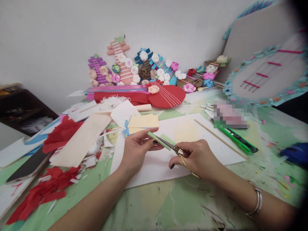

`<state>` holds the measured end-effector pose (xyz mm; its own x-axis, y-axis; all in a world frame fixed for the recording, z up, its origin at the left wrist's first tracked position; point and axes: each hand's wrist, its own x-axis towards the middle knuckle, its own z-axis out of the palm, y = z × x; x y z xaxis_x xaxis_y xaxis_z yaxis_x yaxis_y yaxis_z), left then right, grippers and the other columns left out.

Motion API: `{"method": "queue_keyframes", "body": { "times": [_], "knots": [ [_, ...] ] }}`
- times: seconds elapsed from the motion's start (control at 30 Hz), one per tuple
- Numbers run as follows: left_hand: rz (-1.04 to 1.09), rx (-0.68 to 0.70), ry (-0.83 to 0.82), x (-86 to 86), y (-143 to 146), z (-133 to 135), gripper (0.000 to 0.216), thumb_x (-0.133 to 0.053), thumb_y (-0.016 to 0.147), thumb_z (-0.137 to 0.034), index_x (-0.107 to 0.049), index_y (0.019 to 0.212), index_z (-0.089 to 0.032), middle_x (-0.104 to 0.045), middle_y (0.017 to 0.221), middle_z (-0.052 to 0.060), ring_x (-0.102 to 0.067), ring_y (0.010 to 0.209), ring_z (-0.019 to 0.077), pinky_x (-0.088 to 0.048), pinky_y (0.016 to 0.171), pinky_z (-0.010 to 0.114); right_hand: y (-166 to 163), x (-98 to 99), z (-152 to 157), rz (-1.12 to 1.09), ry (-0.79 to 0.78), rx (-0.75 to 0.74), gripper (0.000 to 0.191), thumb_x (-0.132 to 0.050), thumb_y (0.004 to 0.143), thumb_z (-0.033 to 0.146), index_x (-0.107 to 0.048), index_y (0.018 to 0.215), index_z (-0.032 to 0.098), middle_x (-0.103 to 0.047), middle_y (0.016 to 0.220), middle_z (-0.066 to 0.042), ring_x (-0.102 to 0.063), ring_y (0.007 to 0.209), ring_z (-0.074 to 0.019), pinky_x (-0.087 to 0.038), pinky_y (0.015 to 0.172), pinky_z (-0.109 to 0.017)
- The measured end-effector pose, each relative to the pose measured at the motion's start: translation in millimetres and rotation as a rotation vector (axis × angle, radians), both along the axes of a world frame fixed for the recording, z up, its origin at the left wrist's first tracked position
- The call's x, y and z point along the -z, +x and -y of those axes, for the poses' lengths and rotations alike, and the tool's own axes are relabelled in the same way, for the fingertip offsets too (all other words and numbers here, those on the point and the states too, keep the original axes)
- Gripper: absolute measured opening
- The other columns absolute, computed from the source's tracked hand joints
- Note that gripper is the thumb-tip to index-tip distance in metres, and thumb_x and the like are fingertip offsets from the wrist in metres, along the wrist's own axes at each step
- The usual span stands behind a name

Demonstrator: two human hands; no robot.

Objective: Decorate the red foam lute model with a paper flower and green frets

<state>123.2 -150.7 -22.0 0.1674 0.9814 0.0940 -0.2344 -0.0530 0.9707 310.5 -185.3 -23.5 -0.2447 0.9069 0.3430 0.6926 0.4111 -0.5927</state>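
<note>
Green strip, narrow, pale (tilted), pinched in left hand, scissors clasped in right hand

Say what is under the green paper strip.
Under the pale green paper strip, held by the left hand, lies a large white paper sheet; the tabletop beneath it is covered.

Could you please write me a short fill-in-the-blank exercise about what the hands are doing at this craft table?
1. The left hand pinches a pale ____ strip.
2. The right hand cuts into that strip with ____ that have gold-coloured handles.
3. Both hands work above a large ____ sheet lying on the table.

Missing words: green; scissors; white.
</note>
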Motion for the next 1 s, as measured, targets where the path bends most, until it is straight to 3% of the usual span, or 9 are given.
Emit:
{"method": "queue_keyframes", "body": {
  "times": [0.17, 0.6, 1.0],
  "knots": [
    [-0.028, 0.002, -0.002, -0.9, 0.4, 0.8, 0.039, -0.075, 0.064, -0.021, -0.068, 0.102, -0.015, -0.072, 0.078, 0.004, -0.068, 0.068, 0.0186, -0.06, 0.069, 0.035, -1.0, 1.0, -0.2, -0.003, 0.0, 0.006, 0.043, -0.069, 0.062, 0.057, -0.056, 0.053, 0.016, -0.045, 0.043, 0.006, -0.03, 0.044, -0.0057, -0.023, 0.043, -0.02],
    [-0.047, 0.004, 0.015, 0.9, 0.2, -0.6, 0.034, -0.072, 0.066, -0.017, -0.069, 0.1, -0.018, -0.071, 0.079, 0.002, -0.068, 0.068, 0.0167, -0.06, 0.066, 0.03, -1.9, -0.1, 1.3, -0.005, 0.003, 0.014, 0.044, -0.069, 0.062, 0.057, -0.057, 0.055, 0.016, -0.044, 0.043, 0.006, -0.029, 0.044, -0.0059, -0.023, 0.043, -0.02],
    [-0.01, 0.076, -0.032, 2.4, 4.2, 1.0, 0.035, -0.072, 0.068, -0.018, -0.068, 0.102, -0.017, -0.072, 0.083, 0.004, -0.069, 0.072, 0.0202, -0.061, 0.069, 0.033, -3.2, 1.4, 0.5, -0.073, -0.054, 0.015, 0.037, -0.076, 0.057, 0.051, -0.063, 0.056, 0.015, -0.04, 0.041, 0.007, -0.027, 0.044, -0.005, -0.022, 0.041, -0.019]
  ]
}}
